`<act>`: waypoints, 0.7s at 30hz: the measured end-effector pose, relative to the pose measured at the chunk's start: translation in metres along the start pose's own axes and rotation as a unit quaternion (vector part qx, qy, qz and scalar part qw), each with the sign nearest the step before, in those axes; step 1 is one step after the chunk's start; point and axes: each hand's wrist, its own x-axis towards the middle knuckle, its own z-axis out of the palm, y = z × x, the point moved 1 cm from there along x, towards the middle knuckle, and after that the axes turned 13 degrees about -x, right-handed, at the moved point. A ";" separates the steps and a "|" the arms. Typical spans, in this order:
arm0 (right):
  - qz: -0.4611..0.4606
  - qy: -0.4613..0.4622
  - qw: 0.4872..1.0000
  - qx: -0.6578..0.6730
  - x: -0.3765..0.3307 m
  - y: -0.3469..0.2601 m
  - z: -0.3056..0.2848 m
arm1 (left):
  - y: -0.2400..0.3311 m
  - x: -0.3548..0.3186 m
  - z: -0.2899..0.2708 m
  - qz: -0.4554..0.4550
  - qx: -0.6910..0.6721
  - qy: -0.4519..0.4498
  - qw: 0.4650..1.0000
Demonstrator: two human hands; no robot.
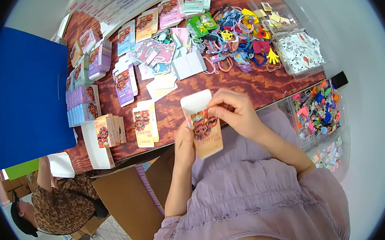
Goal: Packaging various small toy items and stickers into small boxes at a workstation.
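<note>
Both my hands hold a small flat cardboard box [203, 125] with a colourful cartoon print and a white open flap at its top. My left hand [184, 141] grips its lower left side from behind. My right hand [235, 112] pinches its upper right edge near the flap. The box hangs above the near edge of the reddish wooden table [266, 87], over my lilac top.
Stacks of similar printed boxes [84, 105] and flat cards [144, 123] cover the table's left. A heap of colourful small toys [239, 32] and clear bins [301, 51] lie at the back right; a basket of trinkets [318, 113] stands right. Another person [57, 204] sits lower left by open cartons [126, 202].
</note>
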 end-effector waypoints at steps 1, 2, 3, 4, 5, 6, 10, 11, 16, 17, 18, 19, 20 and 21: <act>0.021 0.018 1.000 0.000 -0.001 0.000 -0.002 | 0.002 -0.001 -0.003 0.045 0.120 0.034 0.991; 0.022 0.019 1.000 -0.002 -0.001 0.000 -0.003 | 0.003 -0.002 -0.005 0.090 0.238 0.068 0.965; 0.028 0.024 0.999 0.010 -0.001 0.001 -0.005 | 0.010 -0.002 0.013 0.112 0.275 0.073 0.952; 0.032 0.027 0.999 0.023 -0.001 0.001 -0.006 | 0.013 -0.004 0.023 0.111 0.274 0.071 0.953; 0.032 0.029 0.999 0.022 -0.001 0.001 -0.007 | 0.015 -0.006 0.031 0.143 0.298 0.066 0.942; 0.008 0.021 1.000 0.014 -0.001 0.002 -0.008 | 0.016 -0.007 0.034 0.176 0.322 0.062 0.928; 0.013 0.023 0.998 0.054 -0.003 0.000 -0.009 | 0.021 -0.010 0.026 0.153 0.492 0.023 0.857; 0.014 0.024 0.998 0.053 -0.003 -0.006 -0.010 | 0.023 -0.009 0.025 0.152 0.491 0.022 0.857; -0.043 -0.064 0.996 0.033 -0.002 0.000 -0.017 | 0.022 -0.009 0.023 0.127 0.374 -0.015 0.919; -0.043 -0.064 0.996 0.033 -0.003 0.000 -0.017 | 0.022 -0.010 0.024 0.127 0.374 -0.015 0.919; -0.042 -0.072 0.996 0.042 -0.004 -0.004 -0.017 | 0.021 -0.011 0.024 0.122 0.351 -0.007 0.928; -0.041 -0.079 0.995 0.051 -0.005 -0.006 -0.016 | 0.020 -0.011 0.025 0.117 0.329 0.002 0.937; -0.040 -0.079 0.995 0.052 -0.006 -0.005 -0.015 | 0.019 -0.011 0.025 0.117 0.329 0.002 0.937; -0.011 -0.081 0.995 0.060 -0.006 -0.002 -0.014 | 0.018 -0.011 0.025 0.107 0.345 0.005 0.933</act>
